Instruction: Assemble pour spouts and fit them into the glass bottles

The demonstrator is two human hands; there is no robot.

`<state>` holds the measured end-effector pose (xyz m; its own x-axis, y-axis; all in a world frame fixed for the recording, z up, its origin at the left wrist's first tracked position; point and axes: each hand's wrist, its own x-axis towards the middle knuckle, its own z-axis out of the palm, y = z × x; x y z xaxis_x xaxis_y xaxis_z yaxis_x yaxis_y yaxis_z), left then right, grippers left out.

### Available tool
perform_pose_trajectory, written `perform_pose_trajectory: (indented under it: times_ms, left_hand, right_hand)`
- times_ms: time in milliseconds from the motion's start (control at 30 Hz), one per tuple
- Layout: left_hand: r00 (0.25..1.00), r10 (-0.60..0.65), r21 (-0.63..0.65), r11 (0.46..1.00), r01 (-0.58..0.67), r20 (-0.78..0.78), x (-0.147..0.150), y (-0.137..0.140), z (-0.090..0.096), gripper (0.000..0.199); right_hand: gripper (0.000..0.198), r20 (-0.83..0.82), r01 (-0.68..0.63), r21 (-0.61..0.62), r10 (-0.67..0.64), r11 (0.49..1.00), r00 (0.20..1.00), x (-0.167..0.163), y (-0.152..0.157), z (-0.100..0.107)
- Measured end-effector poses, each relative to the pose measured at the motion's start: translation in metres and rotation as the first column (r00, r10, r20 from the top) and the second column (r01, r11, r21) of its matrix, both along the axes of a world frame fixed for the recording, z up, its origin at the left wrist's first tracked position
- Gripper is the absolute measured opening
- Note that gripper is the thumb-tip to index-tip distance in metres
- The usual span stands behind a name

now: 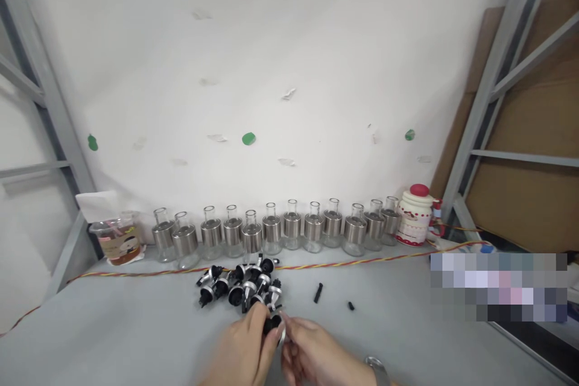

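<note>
The left hand (246, 344) and right hand (312, 344) hold one black spout (272, 323) between them, fingertips pinched close, just this side of the pile of spouts (248, 291). A slipping fingertip could, I think, drop it among its lookalikes.

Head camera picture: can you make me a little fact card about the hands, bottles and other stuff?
Hands: left hand grips a small black-and-silver piece; right hand holds it too
Pile: similar pieces, just beyond the hands
Loose bits: two small black parts, right of the pile
Bottles: twelve glass bottles with metal bands, in a row by the wall
Row's ends: clear cup at left, cream-and-red container at right
Cord: red-and-yellow cord, running in front of the bottles
</note>
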<state>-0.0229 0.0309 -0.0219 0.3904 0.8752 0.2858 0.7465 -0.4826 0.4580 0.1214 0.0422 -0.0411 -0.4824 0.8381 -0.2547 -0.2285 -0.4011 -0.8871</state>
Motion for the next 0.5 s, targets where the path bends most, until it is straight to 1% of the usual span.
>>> perform_pose_trajectory:
  times_ms: [33,100,200,267,367,500]
  left_hand:
    - [1.0,0.002,0.005,1.0,-0.002,0.016,0.0,0.001,0.0,0.021]
    - [0.995,-0.01,-0.004,1.0,0.01,0.096,-0.001,0.002,0.0,0.025]
    - [0.966,-0.034,-0.051,0.998,0.049,0.256,-0.002,0.005,-0.003,0.028]
    - [0.946,-0.068,-0.081,0.992,0.098,0.318,-0.003,0.006,-0.005,0.029]
    - [0.94,-0.126,-0.097,0.982,0.164,0.319,-0.003,0.006,-0.005,0.03]
    - [0.969,-0.142,-0.062,0.986,0.157,0.2,-0.004,0.006,-0.002,0.028]
  right_hand:
    - [0.053,-0.029,-0.022,-0.002,0.022,1.0,0.999,0.001,-0.001,0.003]
    - [0.05,-0.109,-0.115,0.005,0.115,0.993,0.987,0.006,-0.003,0.012]
    - [0.042,-0.203,-0.274,0.001,0.269,0.962,0.942,0.017,-0.004,0.027]
    - [0.032,-0.22,-0.329,-0.017,0.318,0.944,0.922,0.023,-0.004,0.031]
    - [0.019,-0.217,-0.35,-0.036,0.335,0.936,0.917,0.027,-0.003,0.028]
    - [0.018,-0.18,-0.322,0.02,0.32,0.946,0.93,0.026,-0.003,0.023]
